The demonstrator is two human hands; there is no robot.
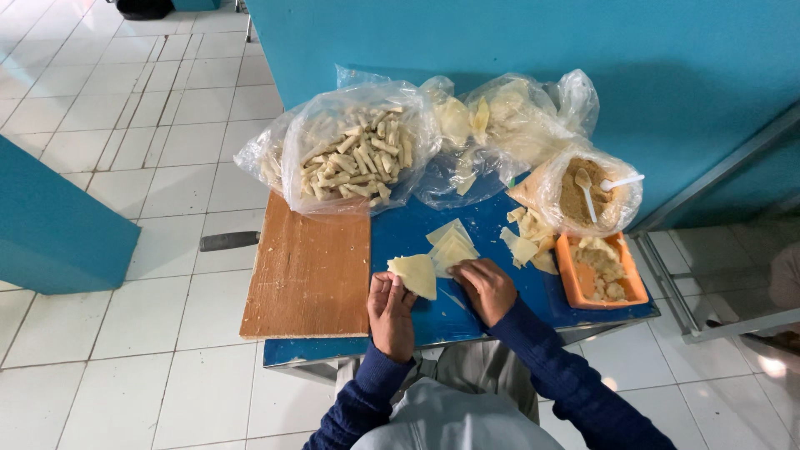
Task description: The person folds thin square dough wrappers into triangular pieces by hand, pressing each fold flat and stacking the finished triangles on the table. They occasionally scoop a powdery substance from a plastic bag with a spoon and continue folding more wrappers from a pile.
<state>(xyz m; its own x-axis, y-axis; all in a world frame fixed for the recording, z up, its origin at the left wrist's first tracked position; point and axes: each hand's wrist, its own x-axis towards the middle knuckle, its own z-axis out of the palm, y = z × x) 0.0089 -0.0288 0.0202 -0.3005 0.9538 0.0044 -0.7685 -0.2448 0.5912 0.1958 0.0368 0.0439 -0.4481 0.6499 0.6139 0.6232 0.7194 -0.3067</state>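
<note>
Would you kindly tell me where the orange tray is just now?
In the head view, the orange tray sits at the right edge of the blue table, just below the bag of brown filling and right of the right hand.

Thin matt dough wrapper (414, 274) in my left hand (392, 310); worn glossy blue-painted tabletop (467, 312), raw matt wooden board (308, 271), crinkly clear plastic bags (358, 150).

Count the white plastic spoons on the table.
2. One spoon stands in the bag of brown filling; the other lies across that bag's right rim. More may be hidden inside the bags.
</note>
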